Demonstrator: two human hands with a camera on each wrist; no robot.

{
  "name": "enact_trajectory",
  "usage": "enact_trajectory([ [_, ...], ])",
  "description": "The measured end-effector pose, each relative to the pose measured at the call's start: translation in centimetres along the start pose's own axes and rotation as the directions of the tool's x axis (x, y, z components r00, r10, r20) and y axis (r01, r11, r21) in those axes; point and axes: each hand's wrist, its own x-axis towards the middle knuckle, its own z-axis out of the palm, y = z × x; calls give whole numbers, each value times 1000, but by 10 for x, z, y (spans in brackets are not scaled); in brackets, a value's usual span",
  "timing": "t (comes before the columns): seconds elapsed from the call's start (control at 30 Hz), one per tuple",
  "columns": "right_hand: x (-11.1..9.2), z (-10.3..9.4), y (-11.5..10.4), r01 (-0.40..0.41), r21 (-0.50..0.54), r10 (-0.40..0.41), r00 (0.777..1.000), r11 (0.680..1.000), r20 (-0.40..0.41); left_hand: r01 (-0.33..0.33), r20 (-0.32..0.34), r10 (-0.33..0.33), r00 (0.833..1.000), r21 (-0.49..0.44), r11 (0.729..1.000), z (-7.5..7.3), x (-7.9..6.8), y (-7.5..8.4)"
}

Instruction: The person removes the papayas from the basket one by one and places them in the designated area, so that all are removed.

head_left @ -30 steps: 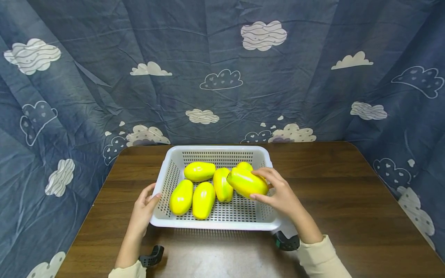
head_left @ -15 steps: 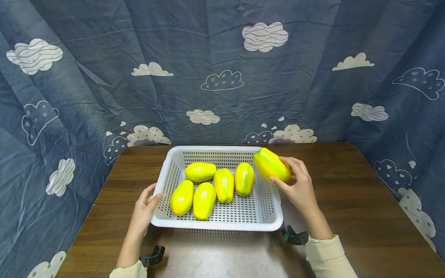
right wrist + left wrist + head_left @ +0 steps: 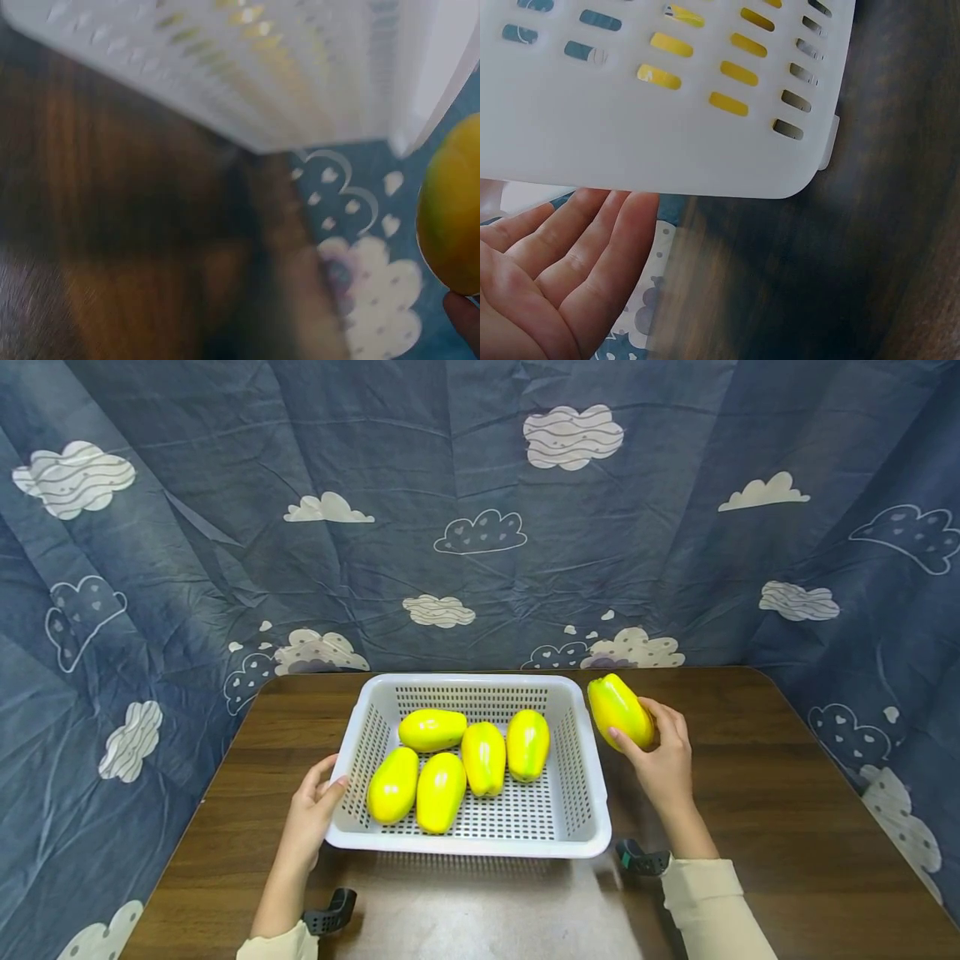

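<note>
A white slotted plastic basket (image 3: 468, 848) stands on the table with several yellow papayas (image 3: 440, 793) lying in it. At the basket's left side, my left hand (image 3: 309, 810) holds the rim, thumb on top and fingers outside. In the left wrist view, its fingers (image 3: 604, 255) reach to the basket edge, and their tips are hidden. My right hand (image 3: 666, 760) grips another papaya (image 3: 621, 712) just outside the basket's right wall, above the table. Part of that papaya (image 3: 454, 210) shows at the right edge of the right wrist view, with a fingertip against it.
The brown wooden table (image 3: 780, 793) extends on both sides of the basket. Behind it hangs a dark blue cloth (image 3: 480, 460) printed with clouds. A black wrist device (image 3: 330, 912) sits at the left wrist, and another (image 3: 642, 858) at the right.
My right hand has lifted the papaya from over the basket and carried it right, past the right rim. The left hand and the basket have stayed in place.
</note>
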Motion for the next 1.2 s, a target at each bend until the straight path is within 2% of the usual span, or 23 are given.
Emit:
enact_trajectory([
  [0.17, 0, 3, 16, -40, -17, 40, 999, 999, -15, 2, 2, -2, 1000, 6, 1000, 1, 0, 0],
  [0.37, 0, 7, 26, -91, -77, 91, 996, 993, -4, 4, -5, -4, 1000, 0, 1000, 1, 1, 1],
  [0.73, -4, 12, 43, -201, -207, 217, 974, 957, 59, -6, 0, 6, 1000, -7, 1000, 1, 0, 0],
  [0.93, -7, 13, 47, -231, -252, 257, 963, 940, 77, -4, 4, 4, 1000, -4, 1000, 1, 1, 0],
  [1.2, -9, 16, 50, -231, -287, 266, 960, 930, 89, 7, -7, -7, 1000, 7, 1000, 0, 0, -1],
])
